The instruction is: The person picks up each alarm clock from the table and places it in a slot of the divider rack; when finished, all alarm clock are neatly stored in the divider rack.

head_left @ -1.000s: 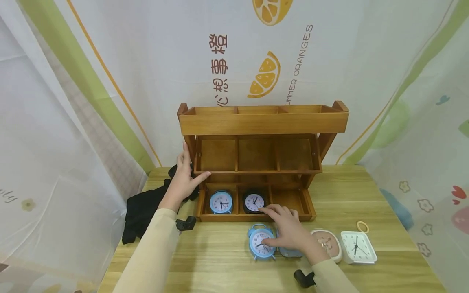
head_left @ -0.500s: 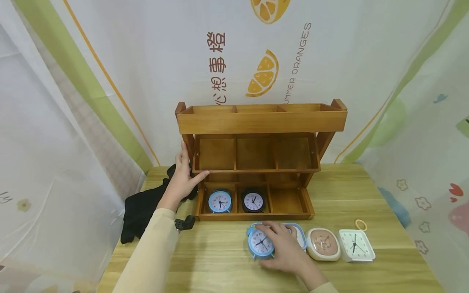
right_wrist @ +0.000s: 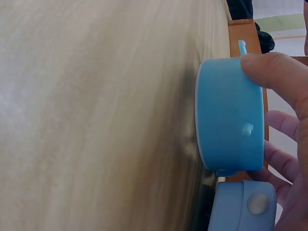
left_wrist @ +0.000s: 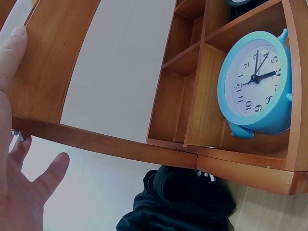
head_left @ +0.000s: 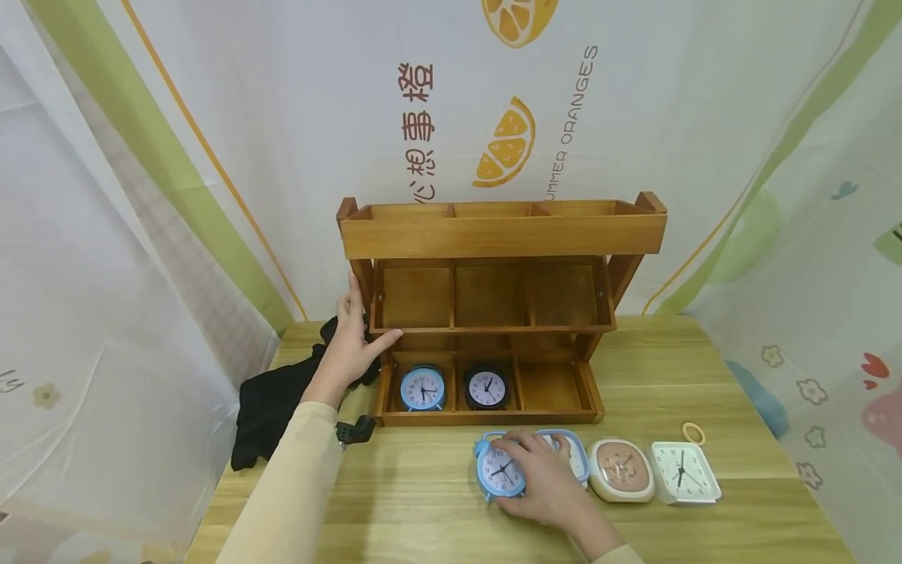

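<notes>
My left hand [head_left: 345,352] rests with spread fingers against the left side of a wooden tiered rack [head_left: 503,235]; the left wrist view shows the rack's side with that hand [left_wrist: 29,187] beside it. On the table, my right hand [head_left: 546,486] grips a round blue alarm clock [head_left: 502,470], thumb on its lower rim and fingers around the upper side. In the right wrist view, the thumb presses the blue clock's casing [right_wrist: 228,115]. A light-blue-framed rounded clock [head_left: 579,454] is partly hidden behind this hand.
In the rack's bottom tier sit another blue clock [head_left: 423,388] and a black clock [head_left: 486,389]. Right of my hand stand a cream clock [head_left: 622,470], a white square clock [head_left: 685,474] and a small ring [head_left: 694,433]. Black cloth [head_left: 271,407] lies at the left.
My right hand has drawn back from near the black clock and closed its thumb and fingers around the blue clock on the table. My left hand has stayed on the rack.
</notes>
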`<state>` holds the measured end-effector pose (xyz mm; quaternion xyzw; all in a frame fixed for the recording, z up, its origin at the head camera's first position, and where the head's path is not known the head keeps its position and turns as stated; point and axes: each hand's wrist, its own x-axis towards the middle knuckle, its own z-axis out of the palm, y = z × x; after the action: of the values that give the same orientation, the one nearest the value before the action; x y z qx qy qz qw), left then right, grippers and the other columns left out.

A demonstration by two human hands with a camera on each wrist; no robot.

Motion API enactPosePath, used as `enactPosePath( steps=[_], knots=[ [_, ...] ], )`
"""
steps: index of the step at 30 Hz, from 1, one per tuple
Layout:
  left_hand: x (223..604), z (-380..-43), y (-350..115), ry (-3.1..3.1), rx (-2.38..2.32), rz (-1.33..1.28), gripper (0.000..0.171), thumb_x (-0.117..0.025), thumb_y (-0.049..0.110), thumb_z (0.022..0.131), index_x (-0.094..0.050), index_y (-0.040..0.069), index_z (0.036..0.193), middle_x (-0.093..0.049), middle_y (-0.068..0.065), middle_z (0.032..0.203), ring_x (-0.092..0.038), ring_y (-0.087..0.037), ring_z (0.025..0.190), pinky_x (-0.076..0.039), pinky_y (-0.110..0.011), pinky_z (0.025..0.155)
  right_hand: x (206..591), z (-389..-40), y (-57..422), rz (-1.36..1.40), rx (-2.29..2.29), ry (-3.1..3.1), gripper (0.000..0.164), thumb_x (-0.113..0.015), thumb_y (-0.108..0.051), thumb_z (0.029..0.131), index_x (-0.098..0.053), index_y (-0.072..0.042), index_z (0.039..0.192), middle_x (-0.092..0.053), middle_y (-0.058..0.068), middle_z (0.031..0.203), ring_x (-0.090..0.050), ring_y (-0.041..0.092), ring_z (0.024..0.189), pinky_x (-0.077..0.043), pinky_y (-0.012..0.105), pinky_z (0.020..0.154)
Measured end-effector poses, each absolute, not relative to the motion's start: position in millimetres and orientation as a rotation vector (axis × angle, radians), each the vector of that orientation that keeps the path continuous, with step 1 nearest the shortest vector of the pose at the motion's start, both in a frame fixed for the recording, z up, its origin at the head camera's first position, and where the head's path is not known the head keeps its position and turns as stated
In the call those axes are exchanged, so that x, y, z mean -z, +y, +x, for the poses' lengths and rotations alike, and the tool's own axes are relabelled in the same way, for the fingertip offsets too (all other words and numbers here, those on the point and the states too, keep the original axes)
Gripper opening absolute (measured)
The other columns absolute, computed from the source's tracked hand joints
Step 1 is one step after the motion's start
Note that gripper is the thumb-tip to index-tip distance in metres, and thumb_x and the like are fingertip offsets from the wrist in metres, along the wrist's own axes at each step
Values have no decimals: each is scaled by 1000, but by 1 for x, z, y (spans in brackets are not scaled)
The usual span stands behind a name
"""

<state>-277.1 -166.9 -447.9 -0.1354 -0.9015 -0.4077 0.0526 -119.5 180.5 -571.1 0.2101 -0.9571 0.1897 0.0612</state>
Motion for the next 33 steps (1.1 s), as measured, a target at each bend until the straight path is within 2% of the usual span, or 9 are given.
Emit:
enactPosePath(
  steps=[9, 15, 19, 23, 30, 33],
  knots=[
    [450, -276, -168, -2737, 1248, -406, 119, -70, 50, 99, 32, 41, 158, 3, -24, 169, -43, -60, 136, -46, -67, 104, 563, -114, 176, 698, -702, -2871, 80, -95, -49, 66, -67, -27, 137, -61, -2, 136, -56, 27, 126, -33, 71, 105],
    [448, -276, -169, -2735, 1262, -406, 119, -71, 50, 98, 32, 41, 158, 5, -24, 169, -42, -61, 137, -45, -68, 105, 548, -111, 173, 746, -880, -2801, 82, -97, -40, 66, -65, -25, 140, -57, -3, 140, -52, 20, 125, -52, 53, 99],
    [447, -276, -168, -2732, 1270, -405, 119, -71, 50, 98, 32, 41, 158, 5, -24, 169, -42, -61, 137, -45, -68, 105, 535, -114, 175, 725, -930, -2762, 84, -98, -36, 65, -64, -26, 141, -55, -5, 141, -48, 16, 123, -56, 44, 94],
    [448, -277, -168, -2724, 1271, -419, 119, -71, 49, 99, 32, 40, 158, 4, -25, 168, -41, -61, 138, -44, -68, 106, 525, -121, 185, 675, -950, -2730, 85, -99, -35, 64, -64, -26, 142, -54, -4, 141, -47, 17, 121, -56, 44, 88],
    [449, -277, -166, -2697, 1267, -444, 120, -72, 44, 99, 31, 41, 159, 2, -26, 167, -40, -58, 140, -43, -67, 107, 513, -142, 215, 613, -972, -2629, 84, -98, -25, 63, -66, -13, 140, -56, 9, 138, -48, 27, 118, -52, 49, 85],
    [450, -277, -167, -2701, 1269, -437, 119, -72, 44, 99, 31, 41, 159, 3, -26, 168, -40, -58, 140, -43, -67, 107, 508, -154, 227, 577, -952, -2639, 84, -97, -23, 65, -64, -11, 141, -55, 12, 139, -47, 30, 120, -52, 51, 86]
  ],
)
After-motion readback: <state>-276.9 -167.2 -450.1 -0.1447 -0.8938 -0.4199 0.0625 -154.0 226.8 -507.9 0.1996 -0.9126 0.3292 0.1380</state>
